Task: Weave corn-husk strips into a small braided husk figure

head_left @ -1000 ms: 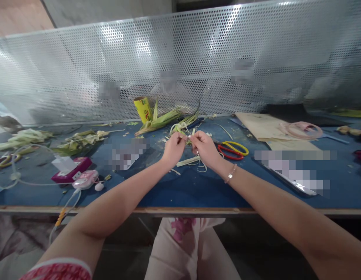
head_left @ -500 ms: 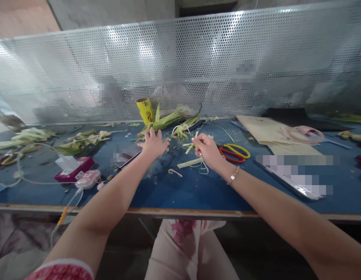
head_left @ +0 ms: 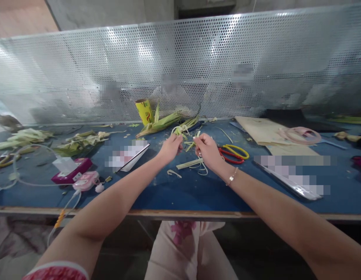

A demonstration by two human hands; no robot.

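Two bare forearms reach over the wooden front edge of the blue table [head_left: 183, 192] and meet near its middle. The left hand [head_left: 169, 149] has its fingers drawn together in a pinch on one end of a narrow leaf strip [head_left: 189, 145]. The right hand [head_left: 207, 151], with a bead bracelet [head_left: 232, 176] at the wrist, is closed on the other end, so the strip sits just above the table between them. The strip looks very light, thin and flexible. I judge that it splits easily along its fibres, so fingertips near the ends are the best hold. Red and yellow scissors [head_left: 233, 152] lie just beside the right hand. Farther away are a bundle of green leaves [head_left: 161, 123], a glossy yellow cylinder [head_left: 144, 110], then the perforated metal screen [head_left: 198, 58].
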